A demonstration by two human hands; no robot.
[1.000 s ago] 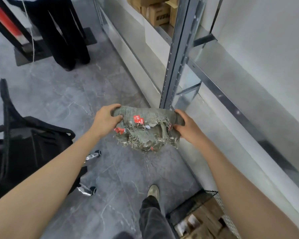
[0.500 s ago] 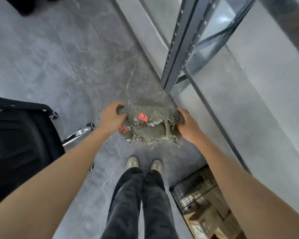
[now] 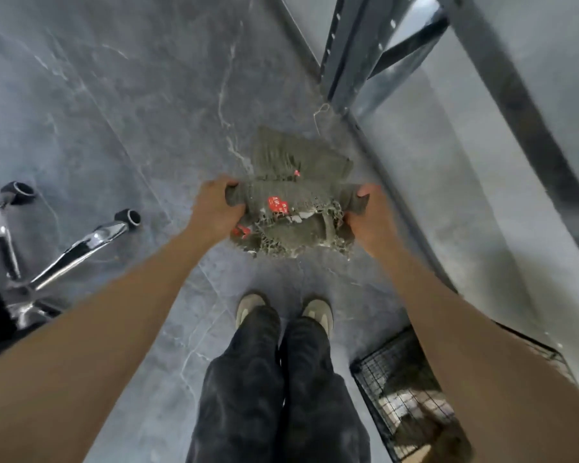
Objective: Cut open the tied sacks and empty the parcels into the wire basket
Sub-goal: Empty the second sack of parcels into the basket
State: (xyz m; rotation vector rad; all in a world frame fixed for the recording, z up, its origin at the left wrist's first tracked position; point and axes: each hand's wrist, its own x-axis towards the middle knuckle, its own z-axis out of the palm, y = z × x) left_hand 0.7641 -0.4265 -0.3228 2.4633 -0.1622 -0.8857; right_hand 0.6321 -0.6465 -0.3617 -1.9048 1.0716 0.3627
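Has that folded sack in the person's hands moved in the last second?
Yes. The sack overlapped the shelf post before. Now it hangs clear of the post's foot, below and left of it in the picture, though the camera tilted down too.

The view now tips further down than a second ago: dark trouser legs [image 3: 274,389] and both shoes [image 3: 251,305] fill the lower centre, and the chrome chair base [image 3: 81,245] shows at the left edge. The left hand [image 3: 214,212] and right hand [image 3: 365,218] hold the sack [image 3: 295,228] lower, just over what may be a second sack [image 3: 298,158] on the floor [image 3: 131,111].

Sack [image 3: 291,208] between both hands
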